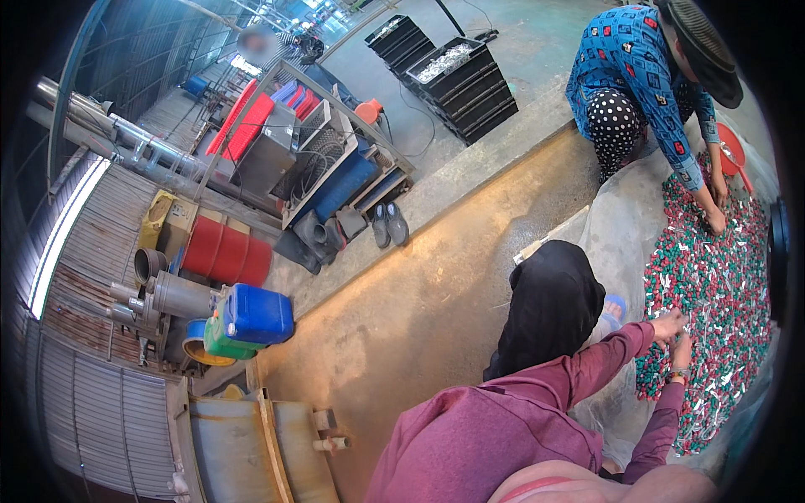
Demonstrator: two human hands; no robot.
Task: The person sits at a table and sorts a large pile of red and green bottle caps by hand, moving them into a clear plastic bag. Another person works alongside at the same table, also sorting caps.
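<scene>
A wide spread of small red and green pieces mixed with white slips [708, 285] lies on a pale plastic sheet [616, 230] at the right. Over its near part, my left hand [668, 325] and my right hand [681, 349] come close together, fingers drawn in. Something whitish and tiny shows by the fingertips, too small to name. My arms wear maroon sleeves, and a bracelet circles my right wrist. Across the spread, another person in a blue patterned shirt [625, 59] bends over with both hands [714, 220] among the pieces.
Near the other person sits an orange-red scoop-like basin [731, 151]. Black crates [465, 88] stand on the raised floor beyond a concrete edge [453, 184]. Farther left are dark shoes [390, 225], a metal rack, a red drum [225, 251] and a blue jerrycan [262, 315].
</scene>
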